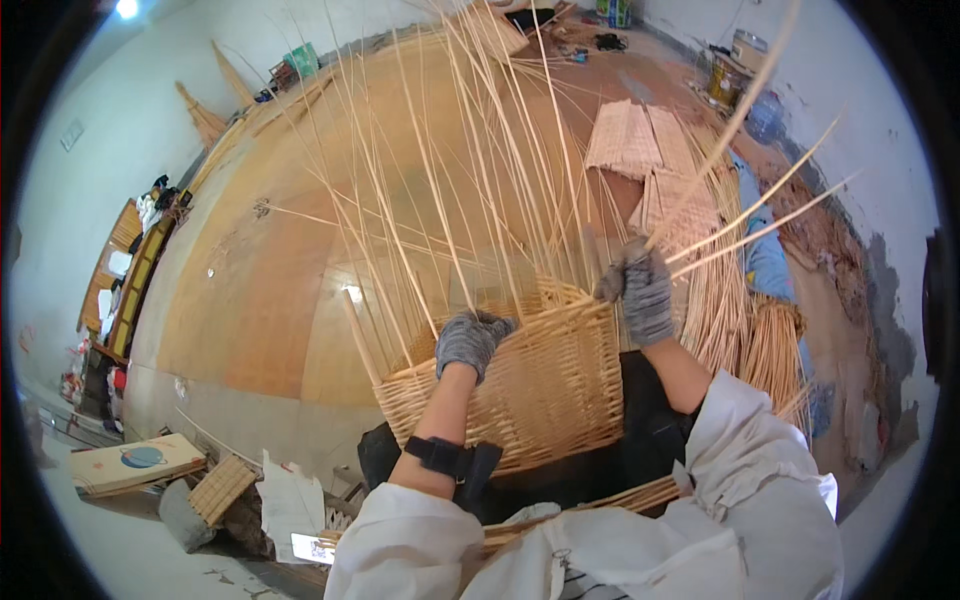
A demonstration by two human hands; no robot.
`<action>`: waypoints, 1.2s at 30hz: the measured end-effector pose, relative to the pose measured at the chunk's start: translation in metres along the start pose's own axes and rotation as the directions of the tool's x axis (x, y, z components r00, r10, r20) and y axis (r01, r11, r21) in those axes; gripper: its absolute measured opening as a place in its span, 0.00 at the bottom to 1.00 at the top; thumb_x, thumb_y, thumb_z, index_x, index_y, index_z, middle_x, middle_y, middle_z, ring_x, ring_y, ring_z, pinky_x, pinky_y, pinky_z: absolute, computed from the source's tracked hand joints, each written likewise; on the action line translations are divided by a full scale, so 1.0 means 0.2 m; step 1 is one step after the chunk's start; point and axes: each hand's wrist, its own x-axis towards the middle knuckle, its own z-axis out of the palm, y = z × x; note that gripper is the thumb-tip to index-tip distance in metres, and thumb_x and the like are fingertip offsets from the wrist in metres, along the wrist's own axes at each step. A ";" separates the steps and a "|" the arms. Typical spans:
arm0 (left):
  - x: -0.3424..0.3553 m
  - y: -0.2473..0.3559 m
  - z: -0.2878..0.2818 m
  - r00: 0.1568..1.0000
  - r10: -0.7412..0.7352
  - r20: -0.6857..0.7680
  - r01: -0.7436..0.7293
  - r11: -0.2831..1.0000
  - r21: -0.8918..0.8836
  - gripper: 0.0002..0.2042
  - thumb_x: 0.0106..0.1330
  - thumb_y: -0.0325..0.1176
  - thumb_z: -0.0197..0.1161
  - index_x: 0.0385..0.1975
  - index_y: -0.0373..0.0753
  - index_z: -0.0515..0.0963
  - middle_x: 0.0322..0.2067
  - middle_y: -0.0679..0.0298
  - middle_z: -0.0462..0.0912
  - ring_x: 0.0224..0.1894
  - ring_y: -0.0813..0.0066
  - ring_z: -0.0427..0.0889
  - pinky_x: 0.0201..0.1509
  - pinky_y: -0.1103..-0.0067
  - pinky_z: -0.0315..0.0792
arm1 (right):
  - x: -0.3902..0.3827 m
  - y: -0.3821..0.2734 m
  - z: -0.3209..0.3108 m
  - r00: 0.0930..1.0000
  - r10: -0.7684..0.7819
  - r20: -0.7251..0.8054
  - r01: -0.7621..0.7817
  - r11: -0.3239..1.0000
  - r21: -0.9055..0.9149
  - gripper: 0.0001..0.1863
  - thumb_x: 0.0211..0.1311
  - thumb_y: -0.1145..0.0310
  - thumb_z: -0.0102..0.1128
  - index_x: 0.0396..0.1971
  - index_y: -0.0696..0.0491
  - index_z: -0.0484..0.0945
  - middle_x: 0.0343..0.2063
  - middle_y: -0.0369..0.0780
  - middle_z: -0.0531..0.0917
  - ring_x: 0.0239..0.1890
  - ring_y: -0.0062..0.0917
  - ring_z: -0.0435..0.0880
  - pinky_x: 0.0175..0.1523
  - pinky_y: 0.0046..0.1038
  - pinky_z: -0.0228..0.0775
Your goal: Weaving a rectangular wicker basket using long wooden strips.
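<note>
A half-woven wicker basket [545, 390] rests against my lap, its long pale upright canes [490, 170] fanning up and away from the rim. My left hand [472, 345], in a grey knitted glove, is closed over the near rim, its fingertips hidden inside. At the basket's right corner my right hand [643, 295], gloved alike, pinches a weaving cane [735, 125]. That cane slants up to the upper right, and two thinner ones stick out beside it. Exactly which strands the right fingers enclose is partly hidden.
Bundles of loose canes [715, 330] lie along the right, beside woven mats [625, 140] and blue sheeting [768, 250]. A flat box [135, 462] and scraps sit at lower left. A low wooden rack [140, 275] stands by the left wall. Buckets [728, 78] stand far right.
</note>
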 end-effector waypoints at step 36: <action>0.32 0.33 -0.10 0.942 -0.045 -0.333 -0.147 0.837 -0.528 0.22 0.44 0.37 0.70 0.36 0.29 0.73 0.23 0.58 0.78 0.20 0.75 0.77 0.22 0.81 0.70 | 0.12 0.02 -0.04 0.905 0.335 -0.262 -0.212 0.889 0.406 0.21 0.61 0.52 0.44 0.11 0.46 0.61 0.06 0.30 0.59 0.06 0.18 0.56 0.11 0.22 0.50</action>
